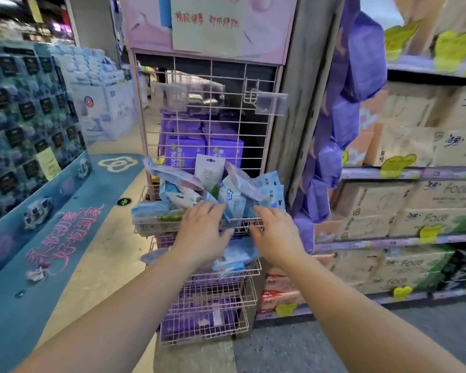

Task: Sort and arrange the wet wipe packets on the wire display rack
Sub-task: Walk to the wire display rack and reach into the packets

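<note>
A pink wire display rack [253,146] stands in front of me with stacked baskets. Its upper basket [151,229] holds a jumbled heap of blue and white wet wipe packets [236,195], several standing askew. My left hand [202,232] reaches over the basket's front rim, fingers straight, its fingertips at the base of the heap. My right hand [276,235] is beside it at the rim's right end, fingers extended toward a blue packet [271,193]. Neither hand holds a packet. More blue packets [234,258] lie in the basket below, partly hidden by my hands.
Purple packs [205,316] fill the bottom basket and stand behind the grid [223,152]. Purple bags [342,125] hang on the post to the right. Shelves of cardboard tissue boxes [414,200] are at the right. A blue display stand [33,135] rises at the left.
</note>
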A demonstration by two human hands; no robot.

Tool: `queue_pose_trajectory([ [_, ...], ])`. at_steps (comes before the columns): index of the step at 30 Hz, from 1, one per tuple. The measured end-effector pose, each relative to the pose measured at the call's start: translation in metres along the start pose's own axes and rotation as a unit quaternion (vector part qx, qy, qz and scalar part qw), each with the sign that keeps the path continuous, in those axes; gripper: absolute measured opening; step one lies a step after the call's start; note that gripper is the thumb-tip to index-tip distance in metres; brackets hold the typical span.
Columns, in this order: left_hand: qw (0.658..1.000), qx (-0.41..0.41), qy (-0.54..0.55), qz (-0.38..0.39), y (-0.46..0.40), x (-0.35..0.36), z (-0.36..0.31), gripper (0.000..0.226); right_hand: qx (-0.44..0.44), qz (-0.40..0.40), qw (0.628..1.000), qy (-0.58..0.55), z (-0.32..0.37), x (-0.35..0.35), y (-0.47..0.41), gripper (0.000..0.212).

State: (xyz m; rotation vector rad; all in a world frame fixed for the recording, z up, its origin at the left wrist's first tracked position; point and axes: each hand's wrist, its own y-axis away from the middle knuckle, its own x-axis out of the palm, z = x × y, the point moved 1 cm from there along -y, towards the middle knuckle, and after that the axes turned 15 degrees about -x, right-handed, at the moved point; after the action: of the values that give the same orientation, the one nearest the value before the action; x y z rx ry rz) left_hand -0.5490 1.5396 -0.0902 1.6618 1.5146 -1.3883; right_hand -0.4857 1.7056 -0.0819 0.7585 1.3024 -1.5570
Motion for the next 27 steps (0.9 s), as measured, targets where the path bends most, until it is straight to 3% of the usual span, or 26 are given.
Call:
queue_pose_trajectory([
  [8,0.992,-0.104,0.009,-0.075,-0.031,0.009,-0.025,0.056,-0.137,-0.031,0.990,0.007,-0.059,-0.019,-0.084,0.039],
  [15,0.979,-0.162,0.031,-0.119,-0.029,-0.006,-0.008,0.057,-0.253,-0.005,0.965,-0.065,-0.018,-0.010,-0.133,0.042],
  [20,0.967,-0.203,0.038,-0.147,-0.034,-0.025,0.030,0.054,-0.268,0.009,0.957,-0.107,0.012,0.005,-0.152,0.043],
  [24,0.972,-0.187,0.038,-0.136,-0.052,-0.031,0.048,0.059,-0.265,0.080,0.956,-0.094,0.035,0.020,-0.169,0.051],
  [27,0.983,-0.147,0.064,-0.087,-0.070,-0.036,0.068,0.062,-0.228,0.149,0.959,-0.072,0.053,0.036,-0.186,0.065],
])
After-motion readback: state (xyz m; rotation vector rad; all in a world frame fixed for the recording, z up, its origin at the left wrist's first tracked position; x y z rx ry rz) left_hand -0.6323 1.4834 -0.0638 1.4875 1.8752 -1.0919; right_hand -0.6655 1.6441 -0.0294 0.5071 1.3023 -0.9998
